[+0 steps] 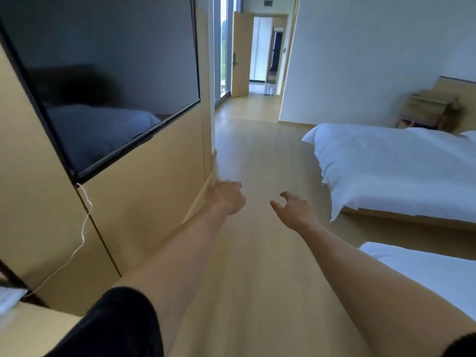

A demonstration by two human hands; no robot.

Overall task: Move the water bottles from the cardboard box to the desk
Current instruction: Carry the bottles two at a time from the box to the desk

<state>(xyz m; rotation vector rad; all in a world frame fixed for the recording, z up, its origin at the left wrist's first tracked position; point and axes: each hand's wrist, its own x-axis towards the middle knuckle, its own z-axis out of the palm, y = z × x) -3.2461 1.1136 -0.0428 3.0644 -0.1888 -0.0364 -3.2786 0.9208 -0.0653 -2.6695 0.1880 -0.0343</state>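
No water bottle and no cardboard box are in view. Both my arms reach forward over the light wooden floor. My left hand hangs near the corner of a wooden wall panel with its fingers loosely curled and nothing in it. To its right, my right hand is held out with relaxed, slightly bent fingers, also holding nothing. A wooden surface at the bottom left edge may be the desk; I cannot tell.
A black TV hangs on the wooden wall panel at left, with a white cable dangling below it. Two white beds stand at right, a nightstand behind them. A corridor leads to an open door.
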